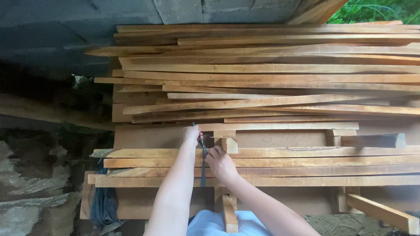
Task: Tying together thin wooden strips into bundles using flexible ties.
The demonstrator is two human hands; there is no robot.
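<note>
My left hand (191,133) pinches the top end of a dark strap (203,168) at the far edge of a stack of long wooden planks (306,166). The strap runs down across the near planks towards me. My right hand (220,162) rests on the planks just right of the strap, fingers closed around it lower down. A short upright wooden block (229,145) stands right beside my right hand. Both forearms reach forward from the bottom of the view.
A big pile of long rough planks (271,78) lies behind, against a grey block wall (131,11). A bundle of dark straps (103,201) hangs at the left end of the bench. A loose plank (383,213) sits at the lower right. Rubble lies on the left.
</note>
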